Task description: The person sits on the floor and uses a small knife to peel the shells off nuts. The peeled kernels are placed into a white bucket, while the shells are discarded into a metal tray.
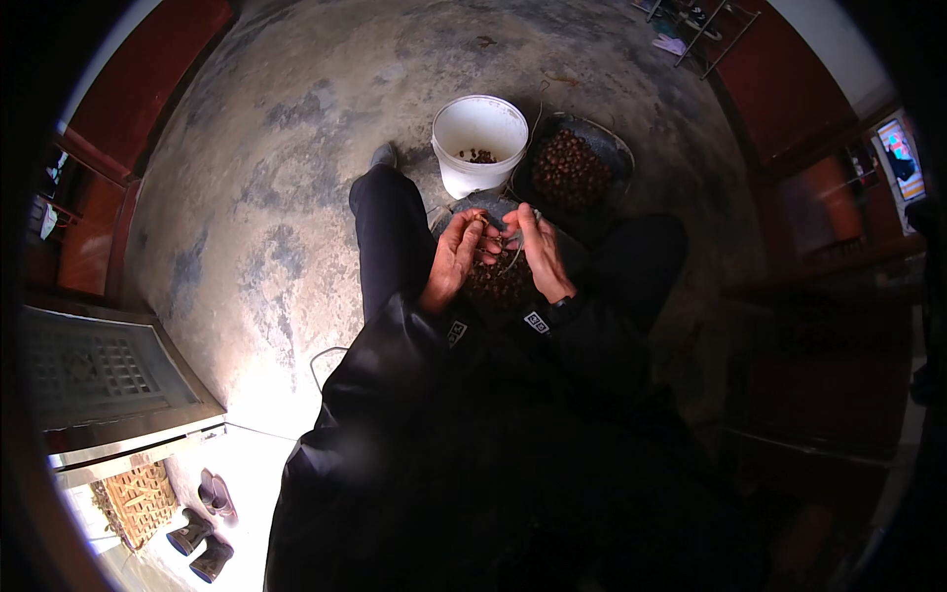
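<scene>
My left hand (460, 248) pinches a small brown piece of nut or husk (482, 218) between thumb and fingers. Close by on the right is my right hand (544, 255), palm turned inward; whether its fingertips grip anything is unclear. Small bits show between the hands. Below them, between my knees, a dark container (488, 200) holds many brown nuts or husks (499, 283), partly covered by my hands. A thin cord or wire handle (516, 255) curves beside my right fingers. Just beyond stands a white plastic bucket (473, 180) with a few brown nuts (481, 156) at its bottom.
Right of the bucket, a black container (627, 157) is heaped with round brown nuts (570, 170). Around me is a stained concrete floor (281, 155). A metal rack (714, 37) stands far right. Boots (200, 544), slippers (214, 494) and a woven basket (140, 503) lie by the doorway.
</scene>
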Demonstrator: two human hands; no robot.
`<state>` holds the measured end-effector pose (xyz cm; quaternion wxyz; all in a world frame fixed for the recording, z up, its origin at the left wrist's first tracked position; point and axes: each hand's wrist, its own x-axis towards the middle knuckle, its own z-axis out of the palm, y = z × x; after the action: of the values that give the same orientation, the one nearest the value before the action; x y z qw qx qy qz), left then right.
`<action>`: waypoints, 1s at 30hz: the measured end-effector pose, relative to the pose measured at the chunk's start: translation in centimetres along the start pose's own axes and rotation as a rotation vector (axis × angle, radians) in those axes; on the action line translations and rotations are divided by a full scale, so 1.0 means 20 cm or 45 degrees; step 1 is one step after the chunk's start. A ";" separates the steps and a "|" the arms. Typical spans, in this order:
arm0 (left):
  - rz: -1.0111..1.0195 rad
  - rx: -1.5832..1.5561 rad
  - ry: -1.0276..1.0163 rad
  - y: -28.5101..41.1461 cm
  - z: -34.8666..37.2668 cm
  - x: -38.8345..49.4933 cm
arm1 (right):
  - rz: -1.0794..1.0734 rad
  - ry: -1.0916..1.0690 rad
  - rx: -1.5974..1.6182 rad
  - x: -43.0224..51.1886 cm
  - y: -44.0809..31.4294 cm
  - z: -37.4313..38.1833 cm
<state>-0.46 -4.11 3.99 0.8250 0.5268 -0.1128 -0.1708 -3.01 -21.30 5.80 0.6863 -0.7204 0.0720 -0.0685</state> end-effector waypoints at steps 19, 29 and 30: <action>0.041 0.320 -0.085 -0.01 0.01 -0.02 | -0.057 -0.116 -0.286 0.00 0.02 0.04; 0.057 0.521 -0.008 -0.02 0.04 -0.02 | -0.043 -0.116 -0.073 -0.04 -0.02 0.07; 0.159 0.458 -0.030 -0.02 0.04 -0.02 | -0.114 -0.074 -0.247 -0.05 0.00 0.05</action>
<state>-1.18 -4.67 3.95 0.7252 0.6557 -0.1835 -0.1025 -3.71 -20.12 5.76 0.6114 -0.7877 0.0263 -0.0709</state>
